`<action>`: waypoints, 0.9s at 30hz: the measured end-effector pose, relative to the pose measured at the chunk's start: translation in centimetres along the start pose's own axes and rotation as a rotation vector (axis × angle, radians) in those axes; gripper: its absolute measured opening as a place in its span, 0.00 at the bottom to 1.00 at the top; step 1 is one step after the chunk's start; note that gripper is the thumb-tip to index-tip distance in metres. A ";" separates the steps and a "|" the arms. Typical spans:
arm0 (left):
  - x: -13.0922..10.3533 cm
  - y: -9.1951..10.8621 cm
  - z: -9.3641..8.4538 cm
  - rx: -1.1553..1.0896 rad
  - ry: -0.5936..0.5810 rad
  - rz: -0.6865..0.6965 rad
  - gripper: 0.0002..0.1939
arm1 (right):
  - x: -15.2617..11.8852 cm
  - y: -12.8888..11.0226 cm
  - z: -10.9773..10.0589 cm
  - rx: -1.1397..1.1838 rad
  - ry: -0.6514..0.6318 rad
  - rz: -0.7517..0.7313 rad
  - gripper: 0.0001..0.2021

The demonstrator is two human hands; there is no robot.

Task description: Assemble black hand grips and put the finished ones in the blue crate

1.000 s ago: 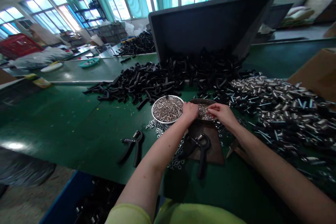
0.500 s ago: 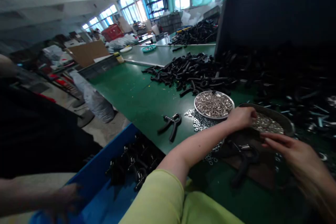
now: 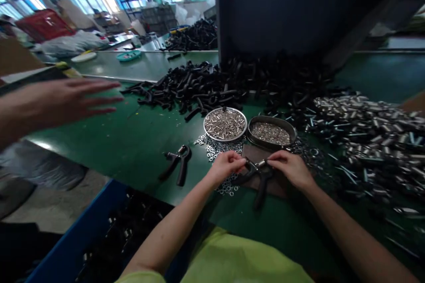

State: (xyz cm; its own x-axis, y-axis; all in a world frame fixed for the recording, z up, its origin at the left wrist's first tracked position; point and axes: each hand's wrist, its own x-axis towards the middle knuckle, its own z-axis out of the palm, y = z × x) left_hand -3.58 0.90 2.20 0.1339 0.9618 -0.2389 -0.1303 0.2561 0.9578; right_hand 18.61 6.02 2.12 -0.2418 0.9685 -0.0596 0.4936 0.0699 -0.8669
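A black hand grip (image 3: pixel 261 185) with a metal spring lies on a brown board (image 3: pixel 279 187) in front of me. My left hand (image 3: pixel 229 165) pinches at the left end of its metal part, fingertips closed. On the other side, my right hand (image 3: pixel 289 167) has thumb and finger closed at the right end of the same grip. Whatever small piece either fingertip covers is too small to tell. Just behind are a round dish of metal pins (image 3: pixel 225 124) and an oval tin of small metal parts (image 3: pixel 270 132). Nuts (image 3: pixel 229 183) lie scattered beside my left hand.
Another black hand grip (image 3: pixel 177 164) lies on the green table (image 3: pixel 133 137). A blue bin (image 3: pixel 71 241) holds several grips. Another person's hand (image 3: pixel 76 97) reaches in from the left. Black parts and a large dark crate (image 3: pixel 282 22) stand behind; metal cylinders (image 3: pixel 381 128) are heaped right.
My view has swung to the right. My left hand has come back from the oval tin to the grip, and my right hand is at its other side. The other person's hand has risen over the table.
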 end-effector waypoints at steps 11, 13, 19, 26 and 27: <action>-2.0 -1.7 0.1 -0.106 0.056 -0.116 0.20 | 0.8 1.9 0.1 -0.177 -0.009 -0.163 0.04; -1.9 -1.7 0.2 -0.096 0.048 -0.119 0.19 | 0.8 1.9 0.1 -0.205 -0.020 -0.161 0.04; -1.6 -1.2 0.6 0.049 0.012 -0.061 0.14 | 1.5 0.9 -0.1 -0.335 -0.085 -0.079 0.03; 0.3 -0.4 2.7 0.734 -0.002 0.344 0.04 | 2.9 1.1 -0.2 -0.274 -0.222 -0.040 0.01; 0.6 -0.5 3.1 0.802 -0.014 0.377 0.04 | 2.8 1.2 -0.1 -0.260 -0.226 -0.045 0.01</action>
State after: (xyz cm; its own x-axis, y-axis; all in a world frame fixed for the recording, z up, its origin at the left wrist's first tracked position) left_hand -0.40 1.09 2.08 0.2338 0.9657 0.1126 0.5591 -0.2283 0.7970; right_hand 18.60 8.83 1.01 -0.4330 0.8876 -0.1570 0.6672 0.1985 -0.7180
